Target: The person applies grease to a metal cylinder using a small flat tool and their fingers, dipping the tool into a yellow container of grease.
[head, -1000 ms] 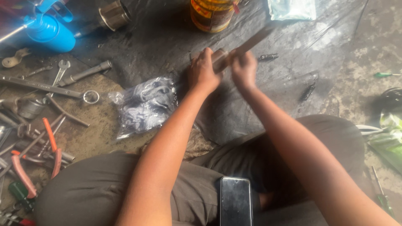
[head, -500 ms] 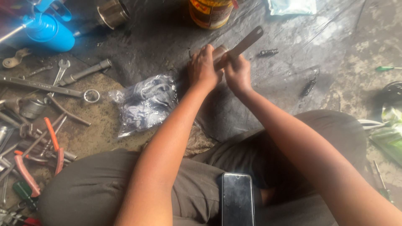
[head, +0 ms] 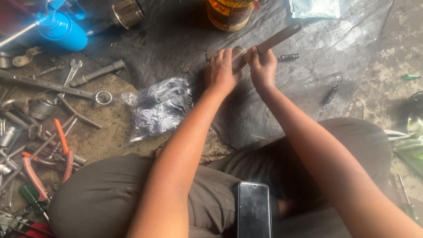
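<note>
A dark plastic sheet point(head: 308, 66) covers the dirty workshop floor where the person sits. The right hand point(head: 263, 66) is closed around the lower end of a flat metal bar point(head: 277, 39) that slants up and to the right. The left hand point(head: 220, 70) presses down just beside it, fingers curled over a small part I cannot make out. Two coil springs point(head: 288, 57) lie loose nearby, apparently not fitted, so the work looks midway. A clear bag of parts point(head: 158, 105) sits left of the hands.

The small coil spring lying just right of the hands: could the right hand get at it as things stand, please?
Probably yes: the spring lies bare on the dark sheet close beside the right hand, nothing between; that hand would first have to let go of the flat metal bar.
</note>
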